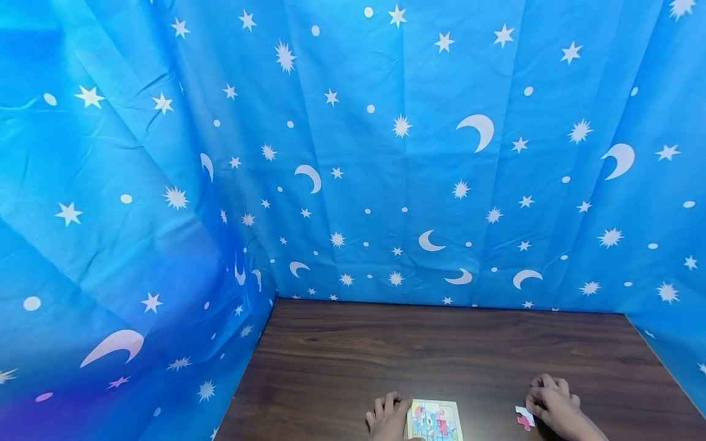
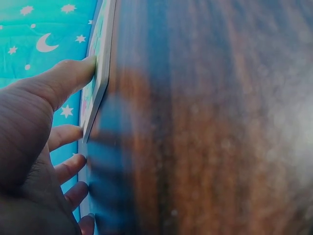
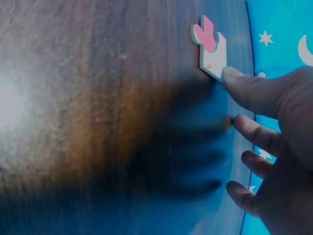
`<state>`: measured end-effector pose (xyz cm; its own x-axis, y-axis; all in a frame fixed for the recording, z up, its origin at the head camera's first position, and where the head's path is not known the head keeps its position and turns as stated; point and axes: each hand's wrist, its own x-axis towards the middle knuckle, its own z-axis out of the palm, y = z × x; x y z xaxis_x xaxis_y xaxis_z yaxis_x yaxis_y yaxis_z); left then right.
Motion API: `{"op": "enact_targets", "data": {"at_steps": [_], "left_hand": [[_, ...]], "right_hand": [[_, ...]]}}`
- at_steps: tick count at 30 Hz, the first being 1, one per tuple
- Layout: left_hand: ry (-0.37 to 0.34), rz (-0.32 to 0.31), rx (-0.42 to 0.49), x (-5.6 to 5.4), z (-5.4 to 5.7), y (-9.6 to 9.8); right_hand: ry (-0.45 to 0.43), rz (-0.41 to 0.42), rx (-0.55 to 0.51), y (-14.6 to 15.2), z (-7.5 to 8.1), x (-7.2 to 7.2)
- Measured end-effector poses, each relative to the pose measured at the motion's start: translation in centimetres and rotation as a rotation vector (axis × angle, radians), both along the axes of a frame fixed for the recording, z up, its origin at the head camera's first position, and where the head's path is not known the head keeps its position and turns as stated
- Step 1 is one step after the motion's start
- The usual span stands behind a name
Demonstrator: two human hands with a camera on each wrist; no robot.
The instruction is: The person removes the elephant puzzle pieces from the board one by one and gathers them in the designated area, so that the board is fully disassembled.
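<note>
A small jigsaw puzzle board with a pale frame and colourful pieces lies at the table's near edge. My left hand rests against its left side. In the left wrist view, the nearly straight thumb touches the board and the index fingertip meets its corner; the other fingers spread below. To the right, a pink and white puzzle piece lies on the table. My right hand is beside it, thumb tip at the piece's white corner, the other fingers apart from it and loosely bent.
The dark wooden table runs back to a blue cloth printed with white stars and moons. More of this cloth hangs along the left and right sides. Bare wood lies between the board and the loose piece.
</note>
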<state>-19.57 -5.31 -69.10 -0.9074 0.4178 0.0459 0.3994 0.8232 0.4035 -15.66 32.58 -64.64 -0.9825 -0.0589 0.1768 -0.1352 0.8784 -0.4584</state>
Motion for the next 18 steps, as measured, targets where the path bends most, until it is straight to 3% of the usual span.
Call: {"op": "enact_targets", "data": {"at_steps": [3,8,13,18], "left_hand": [[-0.008,-0.01,0.003,-0.1,0.0,0.0],[-0.111,-0.015,0.017,-0.4,0.5,-0.1],[-0.178,-0.011,0.029,-0.6,0.8,-0.1],[-0.137,-0.017,0.017,-0.5,0.6,-0.2]], "right_hand": [[-0.02,-0.001,0.001,0.1,0.1,-0.2],[-0.054,-0.014,0.015,0.1,0.2,-0.5],[0.047,-0.028,0.039,-0.5,0.1,-0.5],[0.1,-0.033,0.026,-1.8,0.3,-0.7]]}}
